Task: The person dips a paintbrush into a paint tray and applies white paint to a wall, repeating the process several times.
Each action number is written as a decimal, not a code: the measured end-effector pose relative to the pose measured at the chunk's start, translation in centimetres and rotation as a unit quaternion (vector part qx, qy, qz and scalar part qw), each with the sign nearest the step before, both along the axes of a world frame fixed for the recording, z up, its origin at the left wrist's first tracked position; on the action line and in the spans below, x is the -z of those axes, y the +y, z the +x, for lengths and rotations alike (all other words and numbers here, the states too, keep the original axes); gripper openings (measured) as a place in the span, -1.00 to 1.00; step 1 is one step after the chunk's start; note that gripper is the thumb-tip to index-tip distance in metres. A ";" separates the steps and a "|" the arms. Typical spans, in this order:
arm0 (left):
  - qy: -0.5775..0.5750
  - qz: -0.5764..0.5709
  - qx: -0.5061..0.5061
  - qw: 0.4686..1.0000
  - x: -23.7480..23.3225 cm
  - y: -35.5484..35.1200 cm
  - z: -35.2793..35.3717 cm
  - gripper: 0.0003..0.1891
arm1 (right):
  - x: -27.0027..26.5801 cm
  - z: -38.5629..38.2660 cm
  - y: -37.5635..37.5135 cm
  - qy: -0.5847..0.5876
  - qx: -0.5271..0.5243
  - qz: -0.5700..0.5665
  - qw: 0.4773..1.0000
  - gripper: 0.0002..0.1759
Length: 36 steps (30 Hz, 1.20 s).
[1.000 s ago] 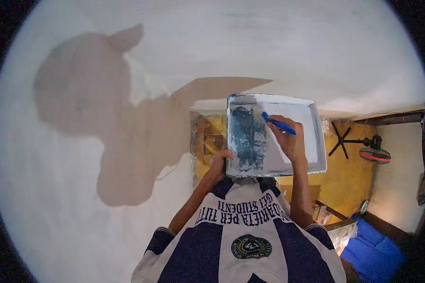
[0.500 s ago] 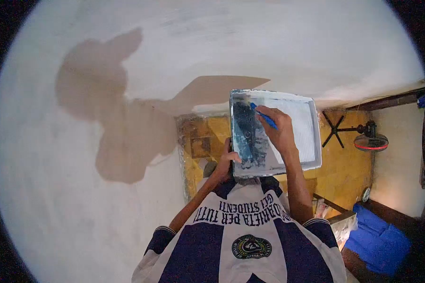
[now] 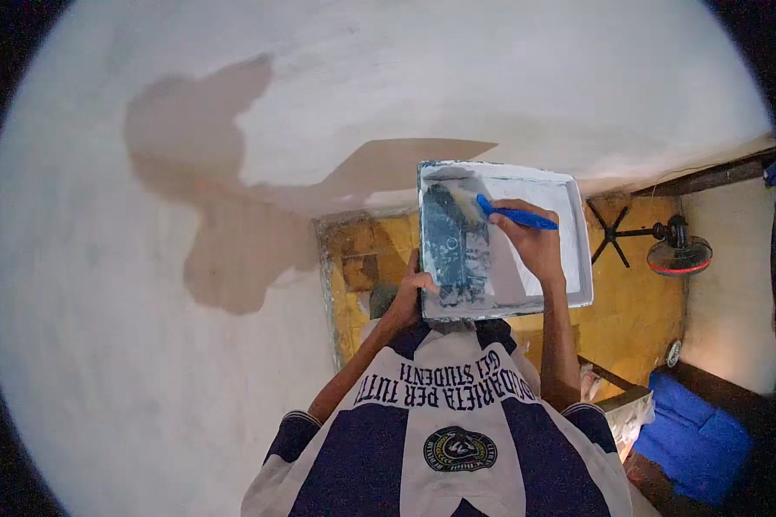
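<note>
A paint tray point(image 3: 584, 250) with white paint in it and a dark, paint-smeared left part is held in front of my chest. My left hand point(image 3: 412, 289) grips its left edge, the thumb over the rim and the other fingers hidden underneath. Above the tray, my right hand point(image 3: 530, 246) is closed around the blue handle of a paintbrush point(image 3: 526, 218). The pale bristles point left and lie over the tray's dark part, near its far end.
A white wall point(image 3: 147, 388) fills the left and far side, carrying my shadow. Below lies a yellow tiled floor point(image 3: 629, 302). A fan point(image 3: 679, 250) with a black cross-shaped base stands at the right. Blue cloth point(image 3: 694, 439) and a wooden piece of furniture point(image 3: 616, 396) are at lower right.
The brush has swung from slanting to nearly level, its bristles now showing over the dark part. My right hand has shifted slightly right; my left hand keeps its hold on the tray.
</note>
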<state>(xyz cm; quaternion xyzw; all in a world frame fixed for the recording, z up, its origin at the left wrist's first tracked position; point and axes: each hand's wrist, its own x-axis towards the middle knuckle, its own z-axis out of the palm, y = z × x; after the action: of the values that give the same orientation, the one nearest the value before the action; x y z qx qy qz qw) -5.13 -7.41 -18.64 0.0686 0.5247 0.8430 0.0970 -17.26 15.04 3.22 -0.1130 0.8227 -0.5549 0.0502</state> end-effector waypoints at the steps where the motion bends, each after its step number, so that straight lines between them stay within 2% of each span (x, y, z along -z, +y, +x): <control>1: 0.013 -0.006 -0.002 1.000 0.2 0.0 0.0 -0.09 | 0.0 -0.4 -0.5 0.018 0.015 -0.006 1.000 -0.77; 2: 0.020 -0.012 -0.007 1.000 0.3 -0.2 0.1 -0.08 | 0.0 -0.7 -1.1 0.035 0.029 -0.012 0.999 -0.77; 4: -0.037 -0.020 -0.020 0.999 1.1 0.2 0.0 -0.13 | -0.3 -1.4 -2.2 0.089 -0.004 0.054 0.995 -0.73; 6: -0.142 0.077 -0.015 0.987 2.8 1.4 -1.7 -0.18 | 0.5 -2.0 -3.0 0.157 -0.043 0.105 0.981 -0.71; 8: -0.182 0.098 -0.024 0.978 4.1 1.7 -1.6 -0.21 | 1.4 -2.5 -3.5 0.193 -0.084 0.163 0.964 -0.58; 10: -0.230 0.100 -0.027 0.968 -0.6 1.4 -1.7 -0.21 | 2.2 -2.6 -3.9 0.238 -0.113 0.207 0.942 -0.53; 12: -0.278 0.099 -0.029 0.955 -6.5 0.8 -1.5 -0.22 | 3.1 -2.3 -4.2 0.231 -0.117 0.228 0.939 -0.47; 14: -0.282 0.101 -0.030 0.954 -8.7 0.9 -1.8 -0.23 | 4.3 -1.9 -4.7 0.227 -0.123 0.243 0.935 -0.45; 15: -0.266 0.122 -0.038 0.955 -8.6 1.1 -1.8 -0.23 | 4.9 -1.7 -5.0 0.227 -0.128 0.247 0.933 -0.45; 17: -0.272 0.085 -0.020 0.958 -8.7 0.0 -1.4 -0.18 | 5.5 -1.5 -5.4 0.220 -0.130 0.242 0.936 -0.45; 19: -0.253 0.070 -0.019 0.965 -7.3 0.1 -1.3 -0.13 | 5.2 -1.7 -5.3 0.206 -0.127 0.224 0.944 -0.44; 21: -0.208 0.075 -0.031 0.975 -2.0 0.7 -1.1 -0.07 | 5.0 -1.7 -5.1 0.191 -0.125 0.215 0.950 -0.43; 24: -0.200 0.054 -0.010 0.978 -0.9 0.7 -0.8 -0.04 | 4.4 -1.9 -4.5 0.174 -0.129 0.206 0.954 -0.42; 26: -0.194 0.053 -0.004 0.979 -3.4 0.0 -0.6 -0.05 | 4.0 -2.0 -4.2 0.158 -0.137 0.208 0.956 -0.45; 28: -0.202 0.040 0.010 0.978 -3.5 -0.5 -0.8 -0.05 | 3.9 -2.6 -4.3 0.143 -0.139 0.216 0.956 -0.52; 30: -0.226 0.030 0.021 0.973 -2.3 -0.6 -1.1 -0.05 | 4.1 -3.2 -4.1 0.146 -0.118 0.172 0.967 -0.60; 34: -0.278 0.064 0.004 0.958 -5.0 0.1 -1.2 -0.08 | 3.0 -3.6 -4.4 0.117 -0.060 0.139 0.982 -0.73; 35: -0.288 0.078 0.004 0.954 -4.6 0.3 -1.1 -0.09 | 3.2 -3.6 -4.7 0.136 -0.070 0.148 0.977 -0.70; 36: -0.251 0.053 0.010 0.966 -3.8 0.2 -1.0 -0.10 | 3.6 -3.5 -5.0 0.156 -0.079 0.158 0.972 -0.68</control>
<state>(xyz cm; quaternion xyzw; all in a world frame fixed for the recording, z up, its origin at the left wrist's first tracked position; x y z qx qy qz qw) -6.12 -7.25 -14.84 -0.1354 0.4372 0.8588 0.2301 -20.80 10.09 -0.34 -0.2538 0.8859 -0.3879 -0.0182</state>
